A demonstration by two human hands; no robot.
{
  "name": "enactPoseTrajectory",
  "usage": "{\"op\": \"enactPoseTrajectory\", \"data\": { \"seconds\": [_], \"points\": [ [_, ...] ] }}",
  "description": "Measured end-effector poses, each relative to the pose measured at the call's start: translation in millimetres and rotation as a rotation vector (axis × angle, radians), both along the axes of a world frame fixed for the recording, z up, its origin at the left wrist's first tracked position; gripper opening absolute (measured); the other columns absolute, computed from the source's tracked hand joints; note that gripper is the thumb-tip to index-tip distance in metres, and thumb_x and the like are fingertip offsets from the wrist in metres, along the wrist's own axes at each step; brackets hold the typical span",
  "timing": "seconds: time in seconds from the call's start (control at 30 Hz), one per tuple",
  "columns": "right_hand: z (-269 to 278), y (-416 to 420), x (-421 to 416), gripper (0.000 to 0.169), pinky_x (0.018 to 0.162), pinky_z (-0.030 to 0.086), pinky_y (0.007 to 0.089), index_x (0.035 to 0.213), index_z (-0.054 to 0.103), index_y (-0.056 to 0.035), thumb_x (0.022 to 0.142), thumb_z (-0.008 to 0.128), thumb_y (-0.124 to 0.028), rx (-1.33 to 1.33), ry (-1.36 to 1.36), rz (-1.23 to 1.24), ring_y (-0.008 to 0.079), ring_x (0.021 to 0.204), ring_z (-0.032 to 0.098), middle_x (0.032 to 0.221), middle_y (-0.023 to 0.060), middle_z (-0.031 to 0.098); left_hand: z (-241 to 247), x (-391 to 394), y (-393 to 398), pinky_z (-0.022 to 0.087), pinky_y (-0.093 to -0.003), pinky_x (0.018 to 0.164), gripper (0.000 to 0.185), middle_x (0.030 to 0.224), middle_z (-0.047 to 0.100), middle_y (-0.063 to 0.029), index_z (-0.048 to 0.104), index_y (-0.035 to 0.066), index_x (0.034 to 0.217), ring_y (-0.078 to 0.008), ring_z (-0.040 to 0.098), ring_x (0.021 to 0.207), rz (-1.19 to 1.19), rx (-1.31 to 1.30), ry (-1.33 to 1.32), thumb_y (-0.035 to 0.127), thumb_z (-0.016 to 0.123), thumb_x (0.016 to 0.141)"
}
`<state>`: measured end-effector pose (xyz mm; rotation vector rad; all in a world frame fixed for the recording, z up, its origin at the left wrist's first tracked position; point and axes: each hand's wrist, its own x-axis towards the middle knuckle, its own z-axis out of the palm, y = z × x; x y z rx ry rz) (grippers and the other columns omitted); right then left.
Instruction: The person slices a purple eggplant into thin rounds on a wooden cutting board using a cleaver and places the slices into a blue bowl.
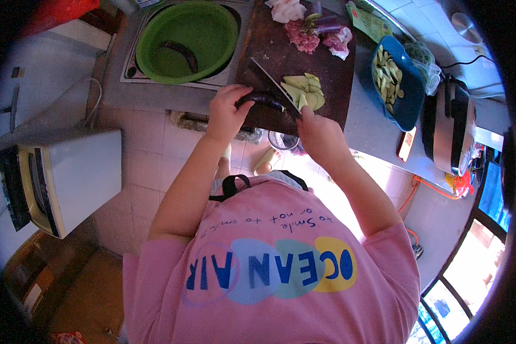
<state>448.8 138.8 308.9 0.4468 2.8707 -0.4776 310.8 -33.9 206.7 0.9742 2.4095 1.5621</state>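
Observation:
My left hand (230, 107) grips a dark purple eggplant (262, 99) lying near the front edge of a dark cutting board (271, 56). A kitchen knife (273, 81) is in my right hand (320, 131), its blade slanting away to the upper left across the eggplant's cut end. Pale green eggplant slices (307, 91) lie in a pile just right of the blade. Farther back on the board are pieces of raw meat (302, 36) and purple eggplant ends (327, 25). My fingers partly cover the whole eggplant and the knife's handle.
A green basin (187, 26) over the sink holds another eggplant (182, 55). To the right, a blue basket (406, 92) contains cut pieces (387, 77). Beyond it stand a phone (407, 144) and a rice cooker-like appliance (449, 124). A white-topped appliance (84, 176) is at left.

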Motion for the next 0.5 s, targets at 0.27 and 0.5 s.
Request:
{"op": "enactPoseTrajectory", "data": {
  "seconds": [0.27,0.5],
  "points": [
    [-23,1,-21,0.018,0.056,0.047,0.0519,0.094,0.048,-0.0047,0.089,0.054,-0.021,-0.016,0.085,-0.01,0.0414,0.064,0.061,0.066,0.0206,0.061,8,-3,2,0.052,-0.0277,0.072,0.032,0.097,0.065,-0.0102,0.068,0.003,0.104,-0.0212,0.064,0.088,0.003,0.003,-0.015,0.001,0.074,0.072],
    [0,7,4,0.02,0.058,0.046,0.052,0.094,0.047,-0.0041,0.089,0.056,-0.022,-0.043,0.076,-0.055,0.0427,0.066,0.06,0.066,0.0223,0.059,4,-2,1,0.051,-0.0282,0.07,0.033,0.101,0.061,-0.0092,0.069,0.006,0.104,-0.0218,0.063,0.084,0.017,-0.007,-0.058,0.001,0.074,0.072]
  ]
}}
